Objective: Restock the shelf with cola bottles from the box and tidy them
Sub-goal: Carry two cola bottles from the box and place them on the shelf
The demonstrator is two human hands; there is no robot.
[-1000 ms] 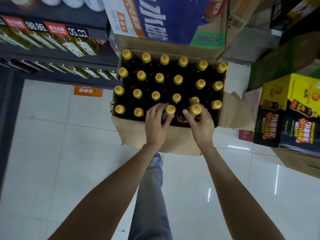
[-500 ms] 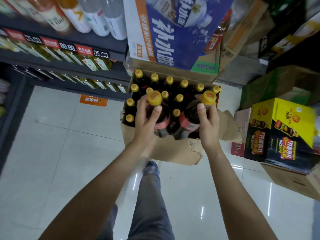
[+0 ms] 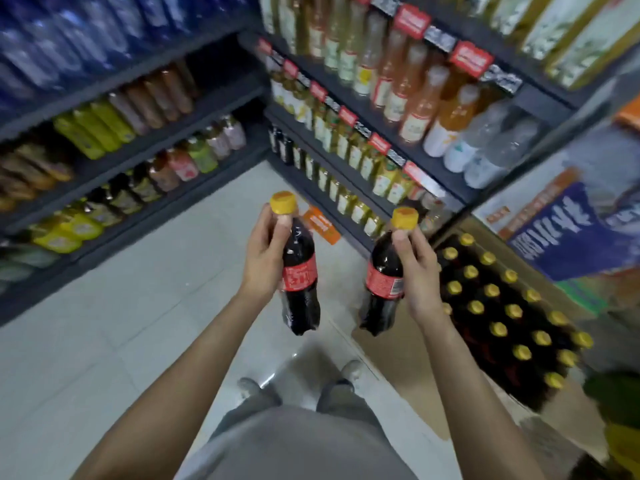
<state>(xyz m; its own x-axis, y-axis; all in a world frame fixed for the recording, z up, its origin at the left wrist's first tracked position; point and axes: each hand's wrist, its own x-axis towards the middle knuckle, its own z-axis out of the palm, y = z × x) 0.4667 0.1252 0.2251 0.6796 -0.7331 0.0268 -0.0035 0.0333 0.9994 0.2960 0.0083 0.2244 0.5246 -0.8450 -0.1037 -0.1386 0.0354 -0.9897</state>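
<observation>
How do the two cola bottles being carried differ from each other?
The left bottle, gripped by the left hand, is held slightly higher; the right bottle, in the right hand, sits lower and leans more. Only the right bottle's label shows a barcode. Both have yellow caps, red labels and dark cola.

A: Two cola bottles up off the floor; the left hand (image 3: 261,261) grips the left bottle (image 3: 299,278) round its neck and shoulder, thumb just under the yellow cap; the bottle's upright, red label facing us.

B: And the right hand (image 3: 417,268) pinches the right bottle (image 3: 382,282) high at the neck; that one tilts, base swinging left; the two are near but apart.

A: To the right, the cardboard box (image 3: 412,344) on the floor, rows of yellow-capped bottles packed inside; a blue carton (image 3: 568,233) behind it.

B: Far ahead, dark shelves (image 3: 346,133) meet in a corner, full of blurred drinks; pale tiled floor (image 3: 104,341) below, two shoes near.
</observation>
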